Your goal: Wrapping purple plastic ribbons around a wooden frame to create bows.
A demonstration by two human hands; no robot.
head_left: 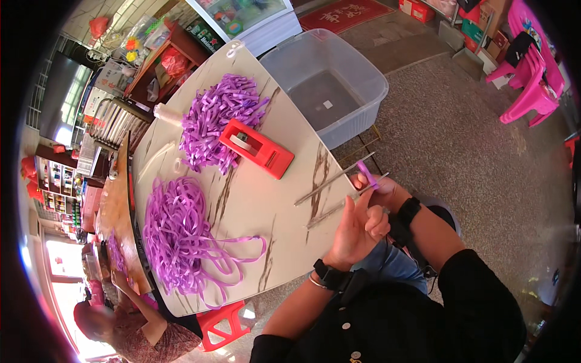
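Observation:
Two thin metal rods (pixel 330 184) reach from the table top out past its right edge, side by side. A short piece of purple ribbon (pixel 367 175) lies across them near their outer ends. My right hand (pixel 385 192) is closed around the ribbon at the rods, with part of its fingers hidden behind them. Just below it is my left hand (pixel 363 227), thumb raised apart from the index finger and the other fingers curled. The left index fingertip is close to the nearer rod; I cannot tell whether it touches. I see nothing held in the left hand.
On the marble-patterned table (pixel 290 242) lie a loose heap of long purple ribbon (pixel 178 233), a pile of purple ribbon pieces (pixel 221 115) and a red tape dispenser (pixel 257 148). A clear plastic tub (pixel 363 109) stands beyond the right edge. Another person (pixel 136 323) sits at lower left.

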